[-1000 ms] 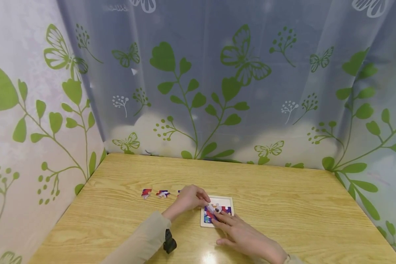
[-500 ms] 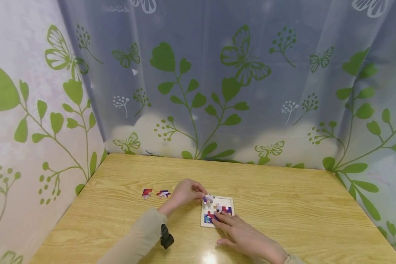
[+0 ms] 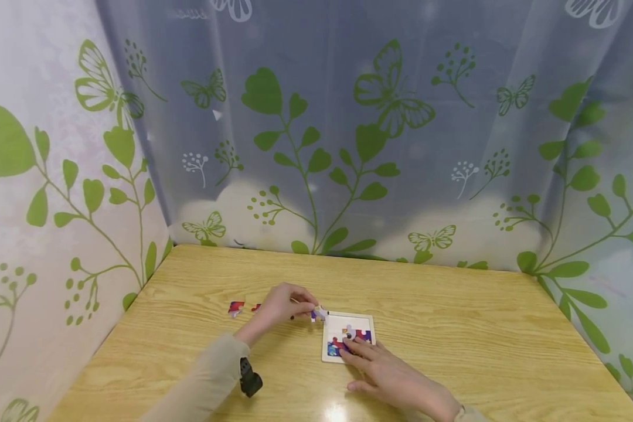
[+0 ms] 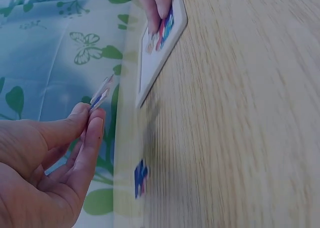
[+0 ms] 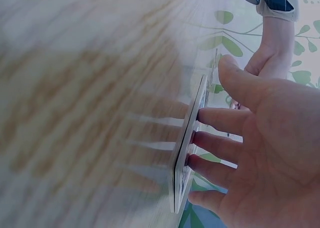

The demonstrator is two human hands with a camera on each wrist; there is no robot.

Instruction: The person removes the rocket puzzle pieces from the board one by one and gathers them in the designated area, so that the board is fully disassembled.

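Between thumb and fingertips my left hand (image 3: 285, 305) pinches a puzzle piece (image 3: 319, 314), white and purple, held just off the upper left corner of the puzzle tray (image 3: 324, 337). In the left wrist view that piece (image 4: 99, 94) is seen nearly edge-on, above the table. My right hand (image 3: 392, 375) rests its extended fingertips on the pieces fitted in the lower part of the tray; the right wrist view shows these fingers (image 5: 220, 147) spread against it. Purple, red and blue fitted pieces (image 3: 363, 335) show, partly covered by the fingers. The tray's upper part shows its white base.
Left of the tray lie loose puzzle pieces, one red and white (image 3: 235, 308) and another (image 3: 256, 307) partly behind the left hand. A wooden table (image 3: 453, 328) extends around them. Patterned curtains (image 3: 316, 146) stand at the back and sides. A dark strap-on device (image 3: 249, 378) sits on the left wrist.
My left hand has lifted the white and purple piece out of the tray area and moved it left, past the tray's edge. The right hand has stayed on the tray.
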